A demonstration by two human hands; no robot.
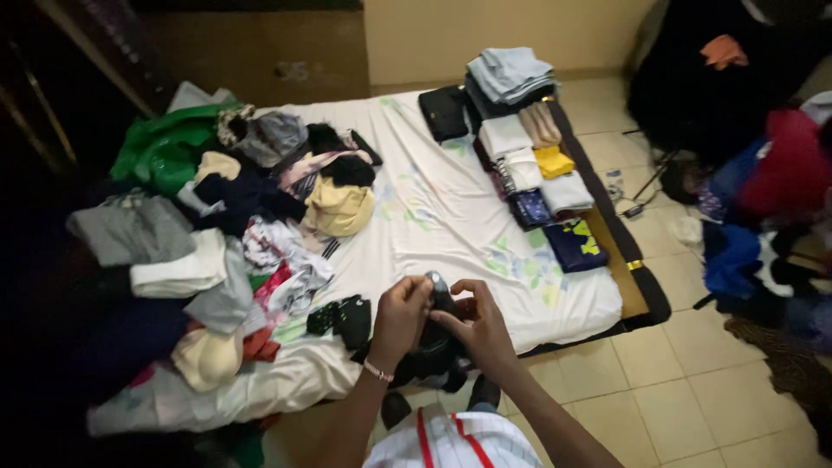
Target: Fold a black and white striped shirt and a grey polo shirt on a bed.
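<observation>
On the white floral-printed bed sheet (433, 217), a row of neatly folded cloth pieces in grey, white, yellow and navy (537, 165) runs along the 2 o'clock side, topped by a folded stack of pale blue-grey fabric (511, 74) at 1 o'clock, with a flat black pouch (444, 113) just beside it. That part looks done. A loose heap of unsorted garments in green, grey, cream and dark colours (234, 225) spreads from 9 to 11 o'clock, so by the look of it a good half of the sorting is left.

The small dark soft garment (433, 342) is at 6 o'clock, at the near edge of the sheet, held up between both hands. The left hand (400, 316), with a thin bracelet at the wrist, is curled closed on its upper left part; the right hand (479, 325) pinches its top from the right, fingers bent around the cloth. More small dark pieces of clothing (342, 316) lie just to the left of the left hand
</observation>
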